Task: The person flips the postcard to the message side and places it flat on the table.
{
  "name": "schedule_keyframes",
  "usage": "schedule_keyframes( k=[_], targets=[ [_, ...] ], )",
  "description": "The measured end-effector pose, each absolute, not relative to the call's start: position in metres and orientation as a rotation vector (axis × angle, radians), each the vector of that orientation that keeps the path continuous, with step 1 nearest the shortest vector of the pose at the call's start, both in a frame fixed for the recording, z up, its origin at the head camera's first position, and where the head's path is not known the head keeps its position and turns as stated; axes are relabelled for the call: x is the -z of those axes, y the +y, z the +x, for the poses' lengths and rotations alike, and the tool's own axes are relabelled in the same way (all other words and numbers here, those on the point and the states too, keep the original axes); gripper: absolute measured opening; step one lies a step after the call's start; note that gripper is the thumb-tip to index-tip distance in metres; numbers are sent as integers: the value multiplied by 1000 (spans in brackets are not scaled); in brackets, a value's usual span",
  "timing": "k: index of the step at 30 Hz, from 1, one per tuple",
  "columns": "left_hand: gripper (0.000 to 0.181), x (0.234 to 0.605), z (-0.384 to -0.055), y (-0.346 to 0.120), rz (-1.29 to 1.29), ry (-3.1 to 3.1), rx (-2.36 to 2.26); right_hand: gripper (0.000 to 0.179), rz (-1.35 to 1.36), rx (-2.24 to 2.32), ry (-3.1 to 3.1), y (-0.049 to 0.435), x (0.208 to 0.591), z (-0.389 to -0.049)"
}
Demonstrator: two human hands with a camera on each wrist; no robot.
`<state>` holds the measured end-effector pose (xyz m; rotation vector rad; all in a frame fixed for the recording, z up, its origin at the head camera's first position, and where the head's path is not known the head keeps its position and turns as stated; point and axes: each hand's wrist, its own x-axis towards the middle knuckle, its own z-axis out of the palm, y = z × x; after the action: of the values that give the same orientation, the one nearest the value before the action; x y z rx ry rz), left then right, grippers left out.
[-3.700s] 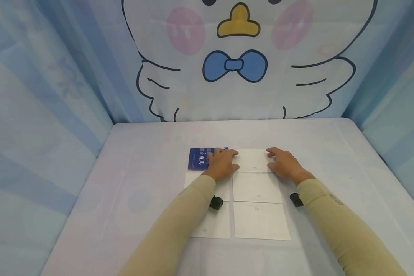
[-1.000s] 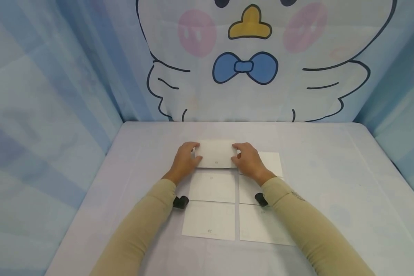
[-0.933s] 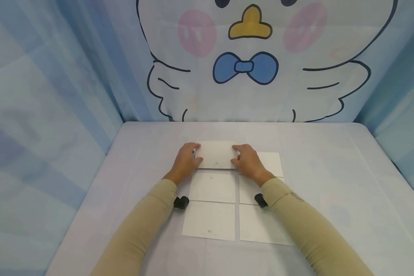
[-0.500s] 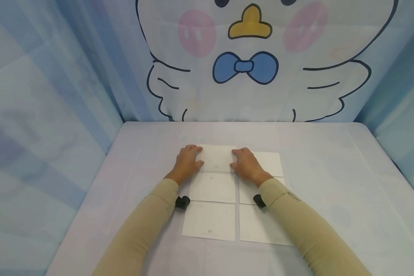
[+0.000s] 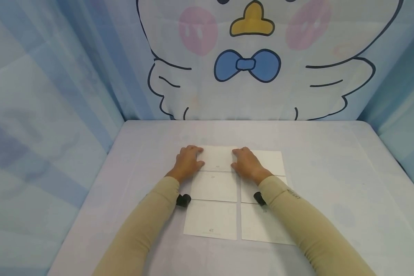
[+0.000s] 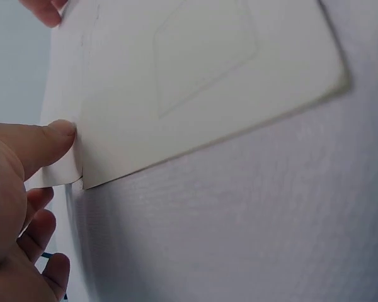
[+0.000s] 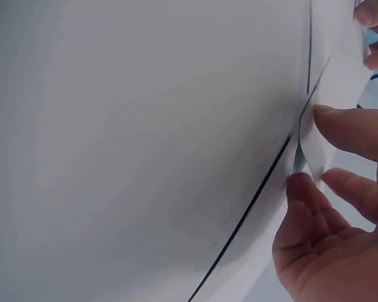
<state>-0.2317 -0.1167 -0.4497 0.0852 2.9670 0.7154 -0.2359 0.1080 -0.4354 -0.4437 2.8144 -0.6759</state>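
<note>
In the head view, a white card (image 5: 217,158) lies at the far end of the left column. My left hand (image 5: 187,163) grips its left edge between thumb and fingers. At the opposite edge, my right hand (image 5: 247,164) holds it the same way. The left wrist view shows the thumb (image 6: 53,139) on the near corner of this card, which bends up slightly. A neighbouring card (image 6: 201,56) with a faint outline lies against it. In the right wrist view, my right hand (image 7: 343,214) has the card's corner (image 7: 309,135) bent between thumb and fingers.
Two more white cards, the middle one (image 5: 214,186) and the near one (image 5: 210,219), continue the left column. The right column has a far card (image 5: 270,161), a middle card and a near card (image 5: 262,224), partly behind my right arm. A pale cloth covers the table (image 5: 331,172).
A blue printed face showed at the far left spot earliest; a white one shows there now. Both hands moved left, held the card raised, then lowered it into line with the column.
</note>
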Motion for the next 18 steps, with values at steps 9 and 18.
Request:
schedule_keyframes(
  k=[9,18],
  targets=[
    [50,447,-231,-118,109,2948,-700,53,-426,617,2848,104,434,-236],
    [46,446,-232,-119,130,2910,-729,52,-452,584,2847,102,435,-237]
  ],
)
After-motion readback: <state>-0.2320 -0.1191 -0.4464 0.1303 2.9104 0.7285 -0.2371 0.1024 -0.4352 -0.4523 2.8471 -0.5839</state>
